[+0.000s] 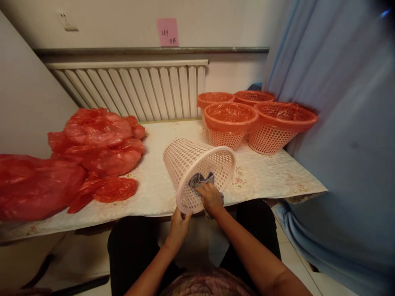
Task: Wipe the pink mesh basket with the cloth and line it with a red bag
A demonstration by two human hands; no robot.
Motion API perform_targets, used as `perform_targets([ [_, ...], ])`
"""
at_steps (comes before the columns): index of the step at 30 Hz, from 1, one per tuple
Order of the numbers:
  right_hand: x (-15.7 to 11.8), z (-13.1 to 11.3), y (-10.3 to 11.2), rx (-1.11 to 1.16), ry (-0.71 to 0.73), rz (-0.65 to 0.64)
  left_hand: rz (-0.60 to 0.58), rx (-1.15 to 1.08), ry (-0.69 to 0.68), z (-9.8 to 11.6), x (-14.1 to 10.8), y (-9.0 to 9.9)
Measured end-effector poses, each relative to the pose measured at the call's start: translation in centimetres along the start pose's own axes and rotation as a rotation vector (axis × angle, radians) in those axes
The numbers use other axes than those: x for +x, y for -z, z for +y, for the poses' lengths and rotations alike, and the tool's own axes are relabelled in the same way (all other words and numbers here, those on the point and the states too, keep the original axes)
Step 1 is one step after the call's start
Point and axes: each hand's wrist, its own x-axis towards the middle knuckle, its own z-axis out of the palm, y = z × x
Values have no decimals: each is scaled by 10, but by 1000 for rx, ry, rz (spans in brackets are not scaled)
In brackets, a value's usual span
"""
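Observation:
A pale pink perforated plastic wastebasket (185, 158) lies tipped on its side at the table's front edge, its mouth turned toward me. My left hand (179, 228) is closed on the lower part of its rim, thumb against the edge. Inside the mouth, my right hand (211, 199) grips a bunched grey cloth with a purple edge (197, 179). The cloth reaches the basket's inner wall, and part of it hangs below the hand. Some fingertips of the right hand are hidden by the cloth.
Several baskets lined with red bags (231, 119) stand at the table's back right. Red plastic bags (101, 144) are heaped on the left. Behind the table (154, 164) is a white radiator (129, 90). A blue curtain (333, 144) hangs along the right side.

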Motion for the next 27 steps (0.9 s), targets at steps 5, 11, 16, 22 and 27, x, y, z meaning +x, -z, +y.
perform_targets([
  [5,0,0,0,15,-5,1,2,-6,3,0,1,-2],
  [11,-1,0,2,46,-16,-30,-15,-7,32,1,-1,0],
  [16,0,2,5,77,-6,-67,3,-13,16,9,-1,-1],
  [22,2,7,4,111,26,-78,12,-12,5,18,-1,-2],
  [27,3,11,5,144,51,-97,18,-19,13,17,-1,-7],
])
